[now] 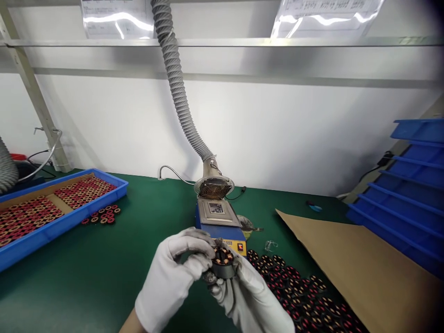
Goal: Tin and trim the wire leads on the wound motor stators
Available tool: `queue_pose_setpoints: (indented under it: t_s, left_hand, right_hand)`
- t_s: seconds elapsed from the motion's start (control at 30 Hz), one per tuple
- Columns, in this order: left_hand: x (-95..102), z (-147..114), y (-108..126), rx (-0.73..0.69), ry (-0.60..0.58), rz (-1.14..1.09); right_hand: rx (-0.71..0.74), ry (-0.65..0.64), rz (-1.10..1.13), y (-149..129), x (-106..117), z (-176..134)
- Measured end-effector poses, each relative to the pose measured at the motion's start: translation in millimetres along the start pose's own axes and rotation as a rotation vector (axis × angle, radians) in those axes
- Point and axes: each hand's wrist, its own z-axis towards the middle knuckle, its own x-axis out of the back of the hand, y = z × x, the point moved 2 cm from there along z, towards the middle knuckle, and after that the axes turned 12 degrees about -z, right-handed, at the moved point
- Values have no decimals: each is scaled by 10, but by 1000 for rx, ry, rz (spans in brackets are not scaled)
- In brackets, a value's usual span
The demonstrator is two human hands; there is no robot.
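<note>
Between my two gloved hands is a round motor part, a dark ring with copper-coloured coils showing in its open top. It is held slightly tilted in front of the blue machine. My right hand is closed round it from below and from the right. The fingers of my left hand are bent together at its upper left edge, and the fingertips are partly hidden there. Both white gloves have dark-stained fingertips. Many similar coil-wound stators, black with red and copper-coloured windings, lie loose to the right of my right hand.
A blue, metal-topped machine stands ahead, below a fume hood on a grey hose. Left is a blue tray of stators, with several loose ones beside it. Cardboard and stacked blue trays are right.
</note>
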Motion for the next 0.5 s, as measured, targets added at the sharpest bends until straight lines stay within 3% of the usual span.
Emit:
queue_pose_setpoints:
  t_s: [0.2,0.33,0.4,0.5]
  left_hand:
    - [156,-5,3,-59,177,-96]
    - [64,1,11,125,51,6]
    - [10,-19,31,47,-4,13]
    - [26,-48,74,-144,44,27]
  right_hand:
    - [1,14,-26,13,38,2]
    - [21,24,-59,15,61,24]
    - [97,103,-155,7,88,54]
    - [311,302,-345,-3,129,93]
